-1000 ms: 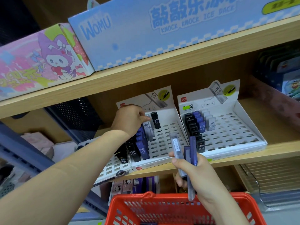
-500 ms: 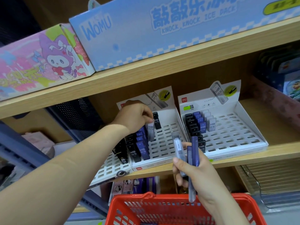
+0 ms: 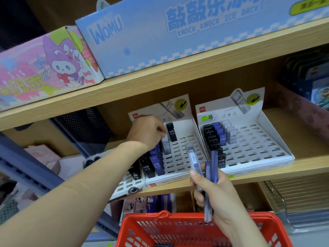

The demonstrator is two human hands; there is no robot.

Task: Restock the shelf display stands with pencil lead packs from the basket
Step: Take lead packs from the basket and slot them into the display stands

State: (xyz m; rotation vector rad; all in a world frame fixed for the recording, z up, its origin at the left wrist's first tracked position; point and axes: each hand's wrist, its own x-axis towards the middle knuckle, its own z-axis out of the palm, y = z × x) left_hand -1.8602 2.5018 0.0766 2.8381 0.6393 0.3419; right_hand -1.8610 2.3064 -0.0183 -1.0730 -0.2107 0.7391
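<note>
Two white slotted display stands sit on the middle wooden shelf: a left stand (image 3: 185, 155) and a right stand (image 3: 256, 150). My left hand (image 3: 147, 132) reaches into the left stand and pinches a clear lead pack (image 3: 166, 145) standing in a slot, beside rows of black and blue packs (image 3: 154, 164). A single black pack (image 3: 171, 131) stands behind it. My right hand (image 3: 211, 186) grips several lead packs (image 3: 204, 166), clear and blue, in front of the shelf edge above the red basket (image 3: 160, 227).
The right stand holds rows of black, blue and clear packs (image 3: 219, 136) at its left, with open slots to the right. Large printed boxes (image 3: 160, 32) fill the upper shelf. A third slotted stand (image 3: 128, 184) sits at lower left. Clear trays (image 3: 288, 196) lie at lower right.
My left hand has shifted slightly down and right on the clear pack in the left stand. My right hand with its bundle of packs has risen a little.
</note>
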